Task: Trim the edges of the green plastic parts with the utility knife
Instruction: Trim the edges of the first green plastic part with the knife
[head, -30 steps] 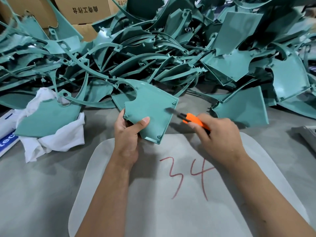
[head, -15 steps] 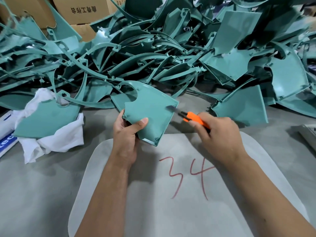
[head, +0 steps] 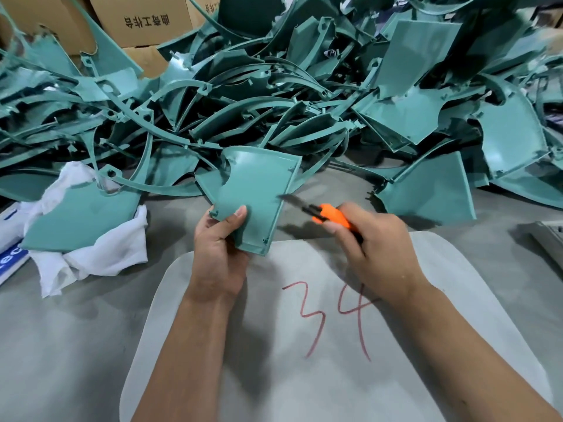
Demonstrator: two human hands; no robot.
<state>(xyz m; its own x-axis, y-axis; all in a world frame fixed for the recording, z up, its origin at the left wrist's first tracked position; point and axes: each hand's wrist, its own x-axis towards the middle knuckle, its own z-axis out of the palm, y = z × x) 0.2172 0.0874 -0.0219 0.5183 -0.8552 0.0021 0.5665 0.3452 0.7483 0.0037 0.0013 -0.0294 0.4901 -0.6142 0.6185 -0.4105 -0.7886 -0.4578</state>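
Left hand (head: 217, 254) grips one green part (head: 256, 196) by its near left corner, thumb on top, fingers curled under. The part is held up off the worktop (head: 76, 345), tilted, long right edge facing the knife.

Right hand (head: 374, 248) is closed round the orange knife (head: 330, 217); the dark blade tip meets the part's right edge about midway along. The blade is blurred, so the exact contact angle cannot be told.

A pale mat (head: 426, 345) marked "34" lies under both hands. The pile (head: 274, 86) of green parts fills the far worktop, with more resting on a white cloth (head: 100, 254) at left. Cardboard boxes (head: 146, 22) stand behind.

Step in hand, by my reading: shaving flash off the right edge.

To do it well:
- Keep the blade shallow against the edge, so it skims rather than digs.
- Draw along the edge in one run, away from the left thumb.
- Pin the corner firmly; the part hangs unsupported and may flex or twist under the blade.
- Turn the part for the next edge rather than reaching across.
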